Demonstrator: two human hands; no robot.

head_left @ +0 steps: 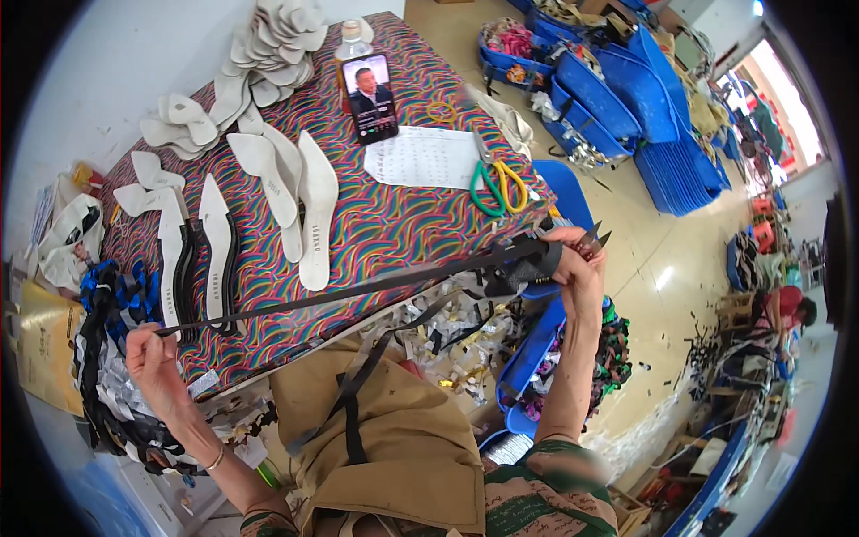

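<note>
A long black fabric strip [376,282] is stretched between my two hands across the front of the table. My left hand [154,365], at the table's left front corner, is closed in a pinch on one end. At the right front corner my right hand [574,261] is closed on the other end, where the strip bunches into a dark wad [528,261]. Two dark pointed blades [595,237] stick out past its fingers; their handles are hidden. Behind the strip lie white insole pieces [318,215] and a stack with black edges [217,259]. Another black strip [362,371] hangs over my brown apron [385,447].
The patterned tablecloth [420,233] carries scissors with green and yellow handles [499,188], a paper sheet [420,157], a phone [369,98] against a bottle [353,40], and piled insoles [237,80]. Blue tubs [617,98] stand right; scraps [447,345] lie below the table edge.
</note>
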